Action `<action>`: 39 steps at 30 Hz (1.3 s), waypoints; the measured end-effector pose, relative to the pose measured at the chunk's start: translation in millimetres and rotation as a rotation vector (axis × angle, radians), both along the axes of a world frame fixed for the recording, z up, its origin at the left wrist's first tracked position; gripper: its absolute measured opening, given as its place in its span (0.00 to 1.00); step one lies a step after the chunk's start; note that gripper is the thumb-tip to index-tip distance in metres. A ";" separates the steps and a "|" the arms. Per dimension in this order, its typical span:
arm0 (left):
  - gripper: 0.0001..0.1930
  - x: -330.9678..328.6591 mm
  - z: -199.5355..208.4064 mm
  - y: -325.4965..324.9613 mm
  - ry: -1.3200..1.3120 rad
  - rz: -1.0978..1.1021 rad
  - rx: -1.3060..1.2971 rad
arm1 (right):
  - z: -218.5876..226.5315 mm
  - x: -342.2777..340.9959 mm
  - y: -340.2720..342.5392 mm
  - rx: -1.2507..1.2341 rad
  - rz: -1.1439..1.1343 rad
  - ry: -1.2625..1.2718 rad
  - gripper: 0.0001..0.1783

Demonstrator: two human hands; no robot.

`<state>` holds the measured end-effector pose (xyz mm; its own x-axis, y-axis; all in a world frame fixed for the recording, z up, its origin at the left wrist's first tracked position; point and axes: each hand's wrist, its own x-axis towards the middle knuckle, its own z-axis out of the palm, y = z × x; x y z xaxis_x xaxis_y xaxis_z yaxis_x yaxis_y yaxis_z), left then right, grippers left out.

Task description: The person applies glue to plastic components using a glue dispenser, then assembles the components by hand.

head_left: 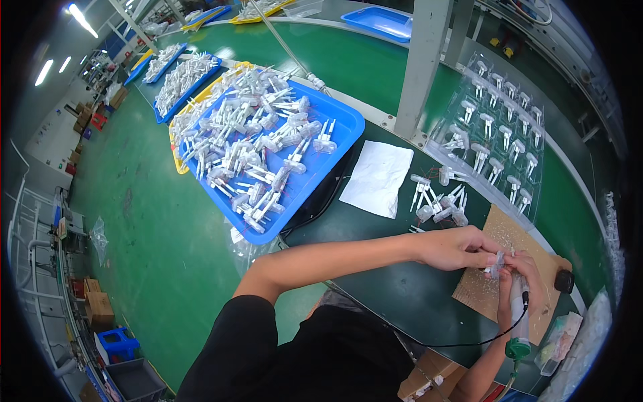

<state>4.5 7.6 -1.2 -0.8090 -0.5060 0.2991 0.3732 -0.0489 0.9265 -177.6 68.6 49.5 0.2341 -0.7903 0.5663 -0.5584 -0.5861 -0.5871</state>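
The right hand's grip is curled around a translucent syringe-like tube, its long axis running away from the body. Just left of its fingertips, the grip of the left hand pinches a small clear plastic piece over the cardboard sheet; farther off, white-pronged pieces lie on the worktop.

Over the cardboard, the left hand pinches a clear piece; the right hand holds a tube.

Paper between tray and loose parts
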 end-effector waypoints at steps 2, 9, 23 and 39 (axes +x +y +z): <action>0.22 0.6 -1.5 -1.6 -0.008 -0.045 -0.002 | 0.9 1.3 -0.8 -0.023 0.029 0.009 0.07; 0.21 2.6 6.2 4.7 -0.118 -0.006 0.056 | -3.0 0.8 1.1 -0.027 -0.005 0.028 0.06; 0.14 -3.0 9.3 21.5 -0.254 0.703 -0.618 | -9.4 7.5 1.7 -0.074 -0.161 -0.002 0.04; 0.16 -6.8 3.8 0.4 -0.088 0.447 0.237 | -21.4 -65.8 -23.6 0.044 -0.544 -0.633 0.09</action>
